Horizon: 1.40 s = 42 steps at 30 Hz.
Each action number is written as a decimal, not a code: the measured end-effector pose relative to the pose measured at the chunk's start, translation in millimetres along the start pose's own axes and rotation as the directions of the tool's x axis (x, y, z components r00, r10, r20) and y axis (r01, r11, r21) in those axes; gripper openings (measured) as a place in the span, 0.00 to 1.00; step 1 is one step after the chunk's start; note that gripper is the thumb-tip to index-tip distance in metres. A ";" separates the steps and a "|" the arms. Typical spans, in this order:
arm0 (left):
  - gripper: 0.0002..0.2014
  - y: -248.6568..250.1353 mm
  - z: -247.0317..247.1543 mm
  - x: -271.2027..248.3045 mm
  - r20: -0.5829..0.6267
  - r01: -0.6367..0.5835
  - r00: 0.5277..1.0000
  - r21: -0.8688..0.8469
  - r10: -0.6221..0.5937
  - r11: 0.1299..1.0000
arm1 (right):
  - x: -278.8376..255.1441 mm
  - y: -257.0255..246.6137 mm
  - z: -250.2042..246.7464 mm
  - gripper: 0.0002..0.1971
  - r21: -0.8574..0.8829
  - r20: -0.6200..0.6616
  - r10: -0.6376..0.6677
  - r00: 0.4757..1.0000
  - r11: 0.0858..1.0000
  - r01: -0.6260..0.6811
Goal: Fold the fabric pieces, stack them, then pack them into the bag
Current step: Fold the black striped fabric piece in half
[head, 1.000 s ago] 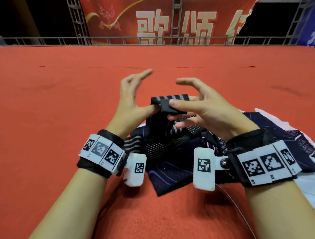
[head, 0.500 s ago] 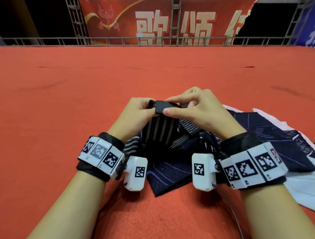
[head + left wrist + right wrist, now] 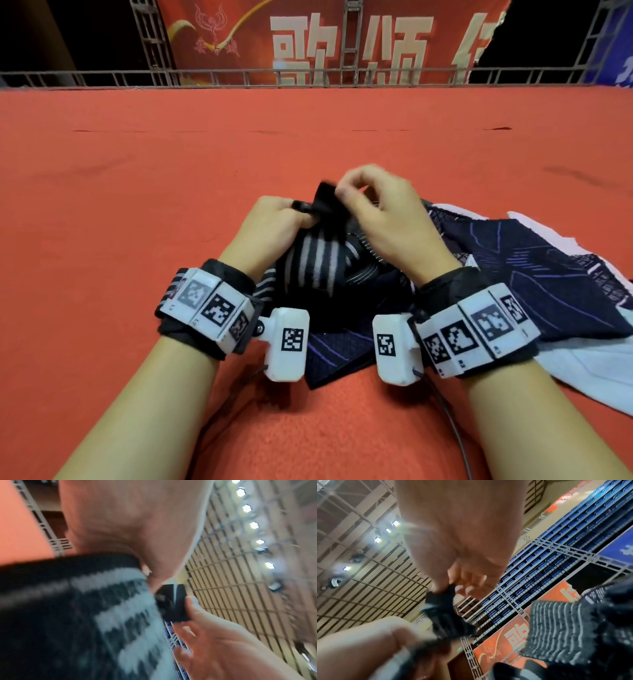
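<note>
Since a second ago both hands have closed from spread fingers onto the black striped fabric piece, its dark top edge now tipped up toward 12 o'clock. Left hand pinches that edge at 9 o'clock of the cloth, and the right hand pinches its raised corner at 1 o'clock, fingers curled. Under them, on the red carpet, lies a navy patterned fabric, spreading toward 3 o'clock over a white fabric.
</note>
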State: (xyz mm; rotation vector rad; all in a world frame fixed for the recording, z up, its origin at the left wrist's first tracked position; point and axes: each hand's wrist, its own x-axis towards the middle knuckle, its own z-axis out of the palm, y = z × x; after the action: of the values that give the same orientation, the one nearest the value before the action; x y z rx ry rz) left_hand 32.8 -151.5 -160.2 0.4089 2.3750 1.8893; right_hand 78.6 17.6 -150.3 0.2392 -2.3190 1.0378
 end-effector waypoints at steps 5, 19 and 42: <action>0.07 -2.7 -8.5 -0.9 -0.052 0.063 0.996 -0.147 -0.072 0.987 | 0.6 -5.3 -7.5 0.08 0.129 0.279 0.034 0.960 0.989 -0.073; 0.12 13.9 -5.9 -3.2 0.034 0.005 0.999 -0.273 0.004 0.962 | -0.7 -5.9 -7.2 0.19 0.461 0.127 0.384 0.915 0.794 -0.397; 0.18 8.4 6.9 -4.8 0.113 0.134 0.987 -0.170 -0.116 0.976 | -4.8 3.3 -17.3 0.18 0.423 0.485 0.329 0.810 0.723 -0.547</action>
State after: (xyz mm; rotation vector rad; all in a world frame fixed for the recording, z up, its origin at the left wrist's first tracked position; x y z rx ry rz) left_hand 40.3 -144.6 -154.3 0.3247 2.0948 1.9523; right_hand 88.8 32.2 -146.0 0.0921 -2.4111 2.0810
